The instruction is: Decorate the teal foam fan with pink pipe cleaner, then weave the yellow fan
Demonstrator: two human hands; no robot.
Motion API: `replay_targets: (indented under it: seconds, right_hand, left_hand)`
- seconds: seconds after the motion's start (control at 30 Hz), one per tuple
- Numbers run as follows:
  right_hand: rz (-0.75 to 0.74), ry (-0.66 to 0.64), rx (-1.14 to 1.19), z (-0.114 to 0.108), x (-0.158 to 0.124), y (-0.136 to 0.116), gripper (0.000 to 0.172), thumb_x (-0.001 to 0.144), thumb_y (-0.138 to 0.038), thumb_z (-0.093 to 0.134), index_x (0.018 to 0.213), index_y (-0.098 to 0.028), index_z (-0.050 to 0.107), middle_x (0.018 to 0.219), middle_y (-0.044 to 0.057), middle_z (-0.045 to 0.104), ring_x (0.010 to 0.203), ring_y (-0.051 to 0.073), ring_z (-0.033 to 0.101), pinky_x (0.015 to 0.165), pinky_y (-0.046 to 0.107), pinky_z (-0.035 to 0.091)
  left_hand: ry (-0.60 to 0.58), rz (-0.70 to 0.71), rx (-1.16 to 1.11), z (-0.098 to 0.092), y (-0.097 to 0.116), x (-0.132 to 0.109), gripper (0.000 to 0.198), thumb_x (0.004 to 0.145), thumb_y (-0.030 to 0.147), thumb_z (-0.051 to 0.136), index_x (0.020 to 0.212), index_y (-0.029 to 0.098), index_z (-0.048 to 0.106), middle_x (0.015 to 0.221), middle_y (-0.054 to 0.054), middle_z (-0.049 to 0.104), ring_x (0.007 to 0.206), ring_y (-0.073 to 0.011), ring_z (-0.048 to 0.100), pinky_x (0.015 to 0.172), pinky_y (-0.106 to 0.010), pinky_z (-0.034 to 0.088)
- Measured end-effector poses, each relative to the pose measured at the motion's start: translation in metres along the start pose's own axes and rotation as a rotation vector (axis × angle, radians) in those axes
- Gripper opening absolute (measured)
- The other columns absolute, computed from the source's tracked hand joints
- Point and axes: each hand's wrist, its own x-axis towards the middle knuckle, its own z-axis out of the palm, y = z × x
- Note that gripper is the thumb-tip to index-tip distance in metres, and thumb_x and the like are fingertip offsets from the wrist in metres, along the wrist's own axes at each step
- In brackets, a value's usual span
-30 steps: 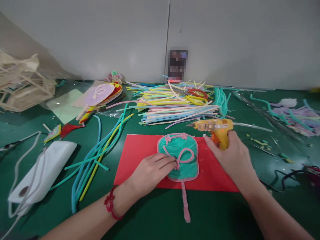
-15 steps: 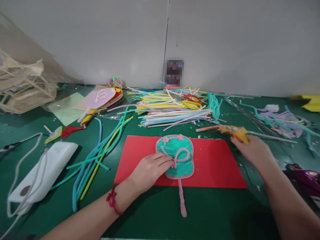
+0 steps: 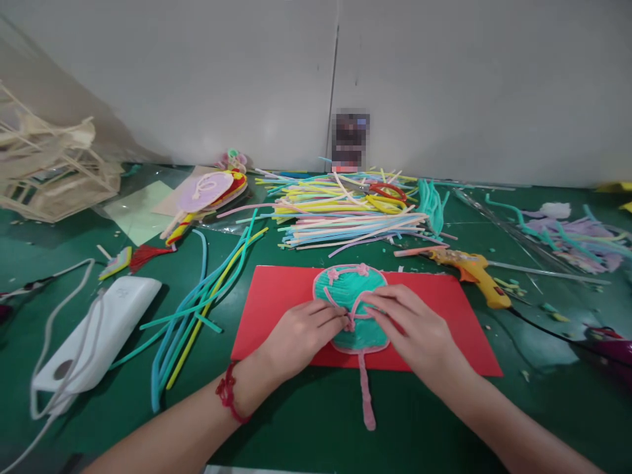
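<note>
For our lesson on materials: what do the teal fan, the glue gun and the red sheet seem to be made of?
The teal fan looks like matte, fuzzy stems, judging by its soft, ridged rows; any core is hidden. The glue gun seems hard plastic, from its smooth, moulded shape. The red sheet is probably smooth card, flat and straight-edged, though thin plastic is possible.

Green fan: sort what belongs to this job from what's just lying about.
Belonging to the job:
green fan
pink loop, pinched by the right hand
red sheet
glue gun, probably

Apparently just lying about:
purple fan
white power bank
scissors
red tassel
</note>
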Motion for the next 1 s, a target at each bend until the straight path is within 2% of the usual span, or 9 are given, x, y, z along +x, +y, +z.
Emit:
replay_targets:
  seconds: [0.07,0.13,0.3,0.4,0.57,0.7,1.0]
  right_hand:
    - [-0.035,-0.088,0.074,0.011,-0.001,0.001,0.025,0.094,-0.022,0.04,0.106,-0.029,0.061,0.1,0.002,0.064,0.097,0.016,0.062,0.086,0.031,0.055]
    - [-0.052,-0.122,0.105,0.018,-0.001,0.004,0.026,0.094,-0.022,0.04,0.106,-0.028,0.062,0.098,0.003,0.065,0.097,0.016,0.062,0.085,0.031,0.056]
    - [-0.003,0.012,0.119,0.027,0.002,0.011,0.019,0.091,-0.023,0.048,0.092,-0.02,0.067,0.088,0.006,0.063,0.081,0.016,0.063,0.071,0.027,0.056]
    - [0.001,0.062,0.072,0.03,0.001,0.011,0.017,0.089,-0.023,0.052,0.085,-0.02,0.068,0.083,0.006,0.061,0.079,0.016,0.061,0.068,0.028,0.052]
    - [0.005,0.064,-0.06,0.03,-0.003,0.01,0.014,0.087,-0.022,0.056,0.084,-0.021,0.069,0.084,0.006,0.061,0.079,0.018,0.056,0.069,0.032,0.042]
    - [0.01,0.078,-0.06,0.03,-0.004,0.008,0.013,0.088,-0.023,0.056,0.082,-0.021,0.067,0.084,0.004,0.062,0.08,0.017,0.055,0.07,0.032,0.035]
    - [0.003,0.083,-0.038,0.031,-0.003,0.005,0.013,0.089,-0.022,0.054,0.083,-0.02,0.066,0.084,0.003,0.062,0.082,0.016,0.056,0.075,0.032,0.034]
  left_hand:
    - [-0.002,-0.001,0.002,0.001,0.0,0.0,0.022,0.094,0.017,0.04,0.098,0.011,0.061,0.099,-0.006,0.068,0.093,-0.0166,0.062,0.081,-0.028,0.054]
    - [0.003,0.0,0.023,0.001,0.0,0.0,0.021,0.094,0.016,0.04,0.097,0.011,0.061,0.099,-0.005,0.068,0.093,-0.0165,0.062,0.081,-0.028,0.055]
    - [0.025,0.006,0.067,0.001,0.001,0.0,0.023,0.095,0.016,0.038,0.096,0.011,0.061,0.098,-0.004,0.069,0.092,-0.0151,0.062,0.082,-0.028,0.055]
    - [0.037,-0.005,0.104,0.001,0.002,0.0,0.024,0.095,0.017,0.038,0.098,0.012,0.061,0.099,-0.003,0.07,0.093,-0.0163,0.062,0.08,-0.03,0.056]
    - [0.033,-0.002,0.154,0.0,0.002,0.0,0.027,0.096,0.017,0.035,0.1,0.013,0.062,0.1,-0.003,0.07,0.09,-0.0167,0.063,0.074,-0.031,0.056]
    - [0.034,-0.005,0.148,-0.001,0.003,-0.001,0.028,0.096,0.017,0.034,0.098,0.013,0.062,0.1,-0.002,0.071,0.092,-0.0174,0.063,0.074,-0.031,0.056]
    - [0.049,0.0,0.13,0.0,0.004,-0.001,0.028,0.096,0.016,0.034,0.099,0.012,0.062,0.102,-0.004,0.07,0.096,-0.0177,0.063,0.081,-0.031,0.056]
